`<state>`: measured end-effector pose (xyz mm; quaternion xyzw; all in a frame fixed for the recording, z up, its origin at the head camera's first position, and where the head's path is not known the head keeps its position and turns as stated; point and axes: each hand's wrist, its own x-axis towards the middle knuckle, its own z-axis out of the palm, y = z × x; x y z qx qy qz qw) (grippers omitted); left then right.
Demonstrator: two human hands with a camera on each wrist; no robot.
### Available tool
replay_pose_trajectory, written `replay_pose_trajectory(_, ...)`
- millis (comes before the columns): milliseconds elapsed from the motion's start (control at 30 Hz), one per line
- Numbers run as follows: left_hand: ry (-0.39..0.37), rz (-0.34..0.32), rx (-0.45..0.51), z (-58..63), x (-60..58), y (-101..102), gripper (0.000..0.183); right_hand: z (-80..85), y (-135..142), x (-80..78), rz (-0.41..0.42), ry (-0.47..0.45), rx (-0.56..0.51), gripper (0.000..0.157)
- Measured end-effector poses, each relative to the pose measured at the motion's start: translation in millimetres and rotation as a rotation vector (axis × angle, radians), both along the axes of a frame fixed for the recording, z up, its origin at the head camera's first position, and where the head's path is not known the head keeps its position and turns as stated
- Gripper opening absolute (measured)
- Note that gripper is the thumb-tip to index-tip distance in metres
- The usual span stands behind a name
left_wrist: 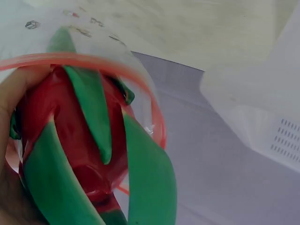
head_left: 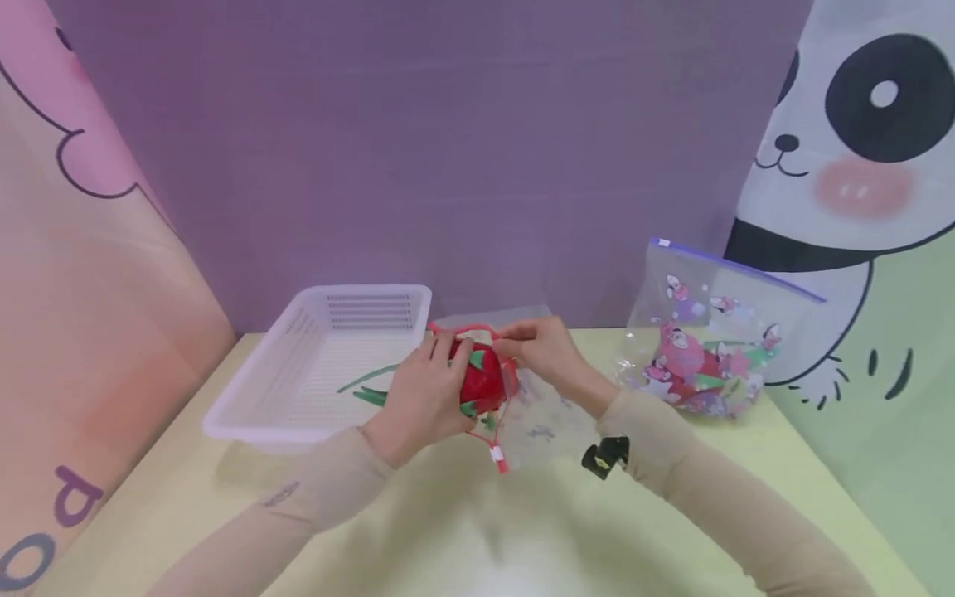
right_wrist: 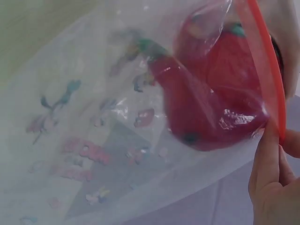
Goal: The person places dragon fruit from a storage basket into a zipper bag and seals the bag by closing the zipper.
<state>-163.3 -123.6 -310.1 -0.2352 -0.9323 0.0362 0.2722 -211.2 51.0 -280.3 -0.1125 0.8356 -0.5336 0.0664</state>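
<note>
My left hand point(head_left: 421, 394) grips a red toy dragon fruit point(left_wrist: 65, 117) with long green leaves, at the mouth of a clear bag point(head_left: 548, 431) with a red zip edge. In the left wrist view the red rim runs around the fruit's upper part, and leaves stick out of the mouth. With thumb and fingers my right hand point(head_left: 548, 352) pinches the red zip edge point(right_wrist: 274, 79) on the far side. Through the printed plastic a smooth red shape point(right_wrist: 192, 112) with green tips shows in the right wrist view; its kind is unclear. A white slider point(head_left: 497, 453) sits at the zip's near end.
A white slotted basket point(head_left: 254, 365) stands on the left of the pale yellow table point(head_left: 492, 539). On the right, a second zip bag point(head_left: 701, 356) with a purple edge stands upright, red and green things inside. A purple backdrop point(head_left: 448, 166) hangs behind.
</note>
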Motion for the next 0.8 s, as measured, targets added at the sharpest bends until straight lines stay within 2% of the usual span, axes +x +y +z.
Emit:
replay_pose_trajectory(100, 0.02, -0.079, -0.105, -2.9, 0.9, 6.9, 0.09, 4.0, -4.7, -1.7, -0.003, 0.025, 0.007, 0.022)
replay_pose_trajectory(167, 0.0, -0.11, -0.171, -4.9, 2.1, 10.8, 0.083, 6.2, -7.9, -1.3, 0.006, 0.035, 0.006, 0.02)
replay_pose_trajectory(300, -0.09, -0.116, -0.24, -7.9, 5.6, 14.7, 0.063, 8.2, -13.2, 1.0, 0.075, 0.115, 0.039, 0.018)
replay_pose_trajectory(400, -0.168, -0.113, -0.245, -9.8, 4.7, 20.1, 0.053, 9.5, -8.1, 0.9, 0.093, 0.213, 0.072, 0.014)
replay_pose_trajectory(500, -0.244, -0.113, -0.25, -10.2, 2.6, 23.8, 0.052, 11.0, -1.3, -2.0, 0.073, 0.257, 0.082, 0.012)
replay_pose_trajectory(667, -0.345, -0.108, -0.255, -10.4, -0.9, 27.6, 0.054, 10.2, 7.5, -6.0, 0.048, 0.235, 0.081, 0.013)
replay_pose_trajectory(800, -0.365, -0.16, -0.185, -12.8, -1.7, 26.7, 0.05, 10.0, 11.5, -5.2, 0.055, 0.23, 0.097, 0.013)
